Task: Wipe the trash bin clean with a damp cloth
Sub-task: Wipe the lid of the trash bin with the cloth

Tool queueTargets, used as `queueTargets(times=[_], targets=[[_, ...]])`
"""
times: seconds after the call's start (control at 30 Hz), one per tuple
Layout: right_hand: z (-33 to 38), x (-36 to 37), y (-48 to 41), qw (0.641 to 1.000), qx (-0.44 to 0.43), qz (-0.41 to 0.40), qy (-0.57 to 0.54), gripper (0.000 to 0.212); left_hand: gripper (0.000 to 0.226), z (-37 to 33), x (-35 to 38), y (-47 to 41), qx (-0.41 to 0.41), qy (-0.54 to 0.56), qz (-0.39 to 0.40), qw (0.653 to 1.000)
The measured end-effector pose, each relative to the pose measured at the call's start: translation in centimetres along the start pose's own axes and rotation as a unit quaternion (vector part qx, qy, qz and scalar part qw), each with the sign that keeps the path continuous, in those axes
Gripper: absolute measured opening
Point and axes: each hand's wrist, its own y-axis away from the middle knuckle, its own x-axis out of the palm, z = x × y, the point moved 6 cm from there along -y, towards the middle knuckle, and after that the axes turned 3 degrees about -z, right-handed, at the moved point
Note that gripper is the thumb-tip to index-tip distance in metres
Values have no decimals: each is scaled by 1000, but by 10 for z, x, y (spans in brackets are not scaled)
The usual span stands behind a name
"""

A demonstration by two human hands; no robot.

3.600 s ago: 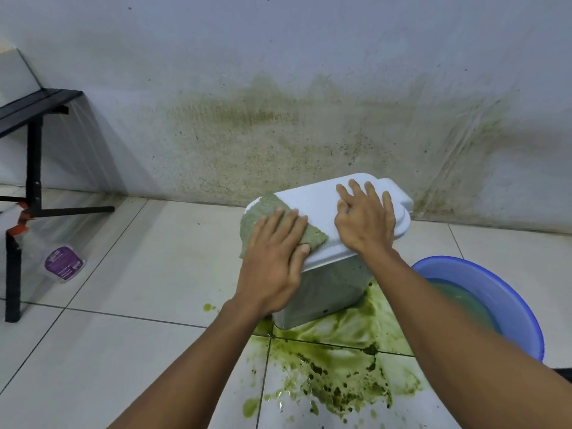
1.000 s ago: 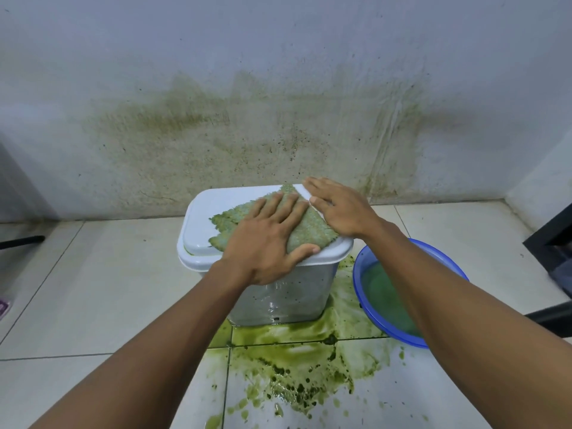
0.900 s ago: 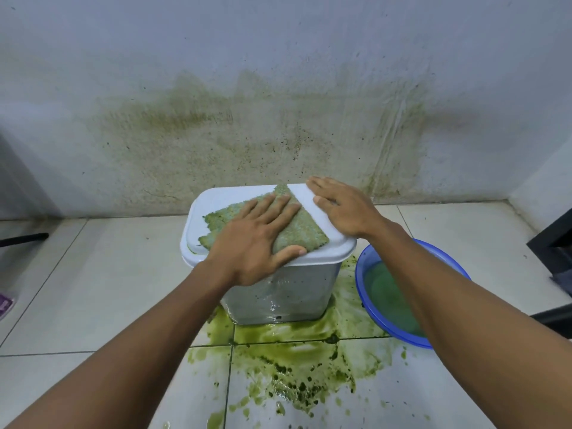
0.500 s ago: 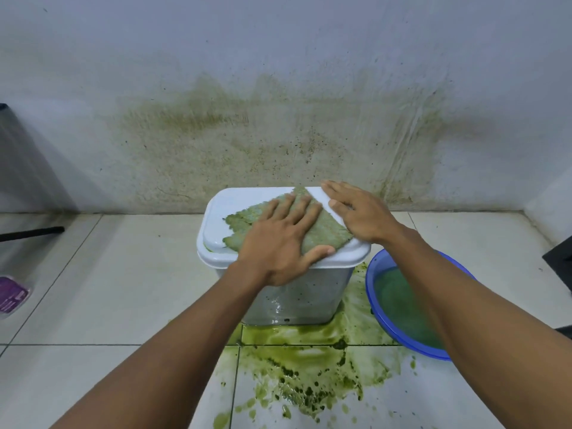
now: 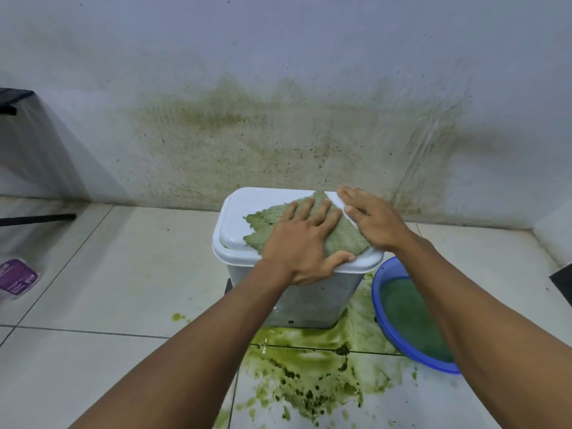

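Left of bin (image 5: 314, 305): purple label (image 5: 17, 278), illegible.

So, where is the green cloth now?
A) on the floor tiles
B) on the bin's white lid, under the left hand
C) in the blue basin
B: the cloth lies on the lid, pressed flat by the left hand.

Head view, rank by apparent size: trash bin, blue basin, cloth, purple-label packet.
1. trash bin
2. blue basin, partly hidden and nearer the camera
3. cloth, partly covered; close to the basin's visible part, so 2 and 3 are unsure
4. purple-label packet, cut off at the frame edge
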Motion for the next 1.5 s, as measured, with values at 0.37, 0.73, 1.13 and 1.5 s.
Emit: queueTargets(times=[0.37,0.73,1.13,1.5], targets=[[-2,0,2,1000,-2,12,-9,47,89,80,-6,49,-40,4,-43,998],[72,39,-9,975,86,52,200,58,72,90,-3,77,-76,113,-211,968],[50,18,-27,976,0,111,185,56,88,82,19,102,-233,404,-235,853],[80,48,-17,970,58,74,225,88,69,89,29,100,-336,498,-295,743]])
